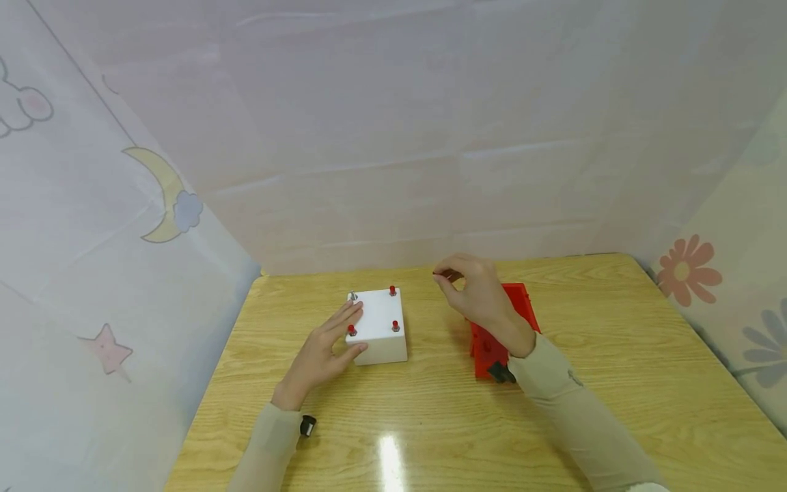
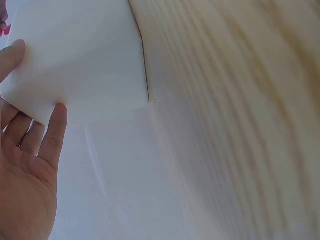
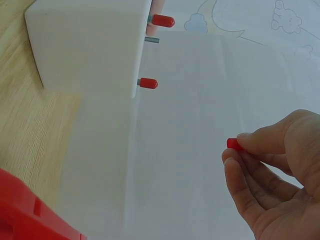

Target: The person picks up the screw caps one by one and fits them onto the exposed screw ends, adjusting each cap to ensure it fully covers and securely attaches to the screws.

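A white box (image 1: pixel 378 314) stands on the table with metal screws sticking up near its top corners. Red caps cover three of them, one being the front-right cap (image 1: pixel 395 325); the back-left screw (image 1: pixel 353 296) shows bare metal. My left hand (image 1: pixel 322 348) rests on the box's left side, fingers fairly straight at the top edge and thumb on the front face. To the right of the box, my right hand (image 1: pixel 476 290) is raised above the table. Its thumb and fingertip pinch a small red cap (image 3: pixel 233 144).
A red tray (image 1: pixel 486 355) lies on the wooden table (image 1: pixel 430 424), partly under my right hand and forearm. Printed cloth walls (image 1: pixel 369 171) rise behind the table and on both sides.
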{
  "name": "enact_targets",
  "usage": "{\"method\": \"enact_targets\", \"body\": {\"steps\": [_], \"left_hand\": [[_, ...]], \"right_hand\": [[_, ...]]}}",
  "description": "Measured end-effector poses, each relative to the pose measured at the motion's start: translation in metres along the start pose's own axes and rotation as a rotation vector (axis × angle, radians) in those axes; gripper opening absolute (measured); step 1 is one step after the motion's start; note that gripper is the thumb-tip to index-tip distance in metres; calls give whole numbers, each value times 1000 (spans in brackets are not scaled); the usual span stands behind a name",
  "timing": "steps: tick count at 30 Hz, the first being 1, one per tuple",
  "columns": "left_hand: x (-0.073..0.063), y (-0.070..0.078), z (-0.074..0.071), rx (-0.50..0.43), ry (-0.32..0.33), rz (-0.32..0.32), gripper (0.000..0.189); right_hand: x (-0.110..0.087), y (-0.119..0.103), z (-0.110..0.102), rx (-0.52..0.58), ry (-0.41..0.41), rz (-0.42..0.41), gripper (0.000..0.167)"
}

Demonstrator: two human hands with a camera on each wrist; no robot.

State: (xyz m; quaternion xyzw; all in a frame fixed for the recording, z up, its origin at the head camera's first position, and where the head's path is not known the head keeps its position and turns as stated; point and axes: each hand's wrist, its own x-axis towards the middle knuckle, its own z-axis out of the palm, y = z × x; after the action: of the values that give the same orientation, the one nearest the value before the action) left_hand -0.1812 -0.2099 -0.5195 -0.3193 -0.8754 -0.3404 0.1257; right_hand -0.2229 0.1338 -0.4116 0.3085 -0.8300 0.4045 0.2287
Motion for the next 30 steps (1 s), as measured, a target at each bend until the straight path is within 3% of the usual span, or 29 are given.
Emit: {"method": "enact_targets", "body": {"steps": [30], "left_hand": [[0,2,0,11,11,4,68]], "right_hand": [[17,-6,12,21,-27,-31,6]]}}
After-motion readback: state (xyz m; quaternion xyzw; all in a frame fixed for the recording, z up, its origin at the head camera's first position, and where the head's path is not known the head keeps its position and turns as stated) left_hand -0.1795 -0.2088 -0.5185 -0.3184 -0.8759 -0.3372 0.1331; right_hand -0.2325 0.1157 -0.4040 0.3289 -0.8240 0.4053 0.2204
